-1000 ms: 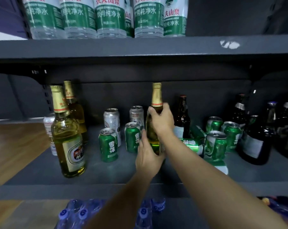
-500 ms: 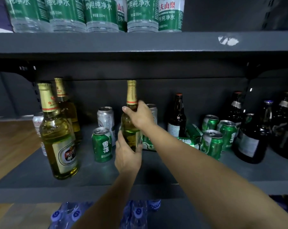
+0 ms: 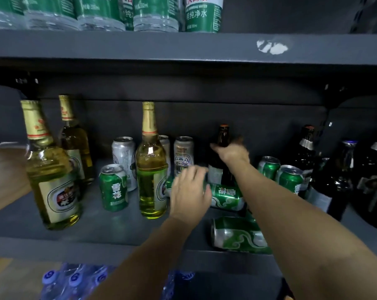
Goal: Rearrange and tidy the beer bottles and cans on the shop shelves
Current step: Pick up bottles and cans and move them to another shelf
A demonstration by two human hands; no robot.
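Observation:
A clear gold-foil beer bottle [image 3: 151, 169] stands upright on the grey shelf [image 3: 118, 226], with no hand on it. My left hand [image 3: 188, 191] lies with relaxed fingers over the left end of a green can [image 3: 226, 195] that is on its side. Behind it, my right hand [image 3: 231, 153] is blurred and wraps the shoulder of a brown bottle [image 3: 223, 136]. A second green can [image 3: 237, 234] lies on its side near the shelf's front edge, under my right forearm.
Two more gold-foil bottles [image 3: 51, 180] [image 3: 73, 137] stand at the left. An upright green can [image 3: 114, 187] and silver cans [image 3: 123, 156] [image 3: 183, 154] are mid-shelf. Green cans [image 3: 289, 180] and dark bottles [image 3: 328, 191] crowd the right. Water bottles [image 3: 202, 14] fill the upper shelf.
Both hands let go of the gold-foil bottle, which now stands left of centre. My right hand moved right to the brown bottle and my left hand to the lying green can.

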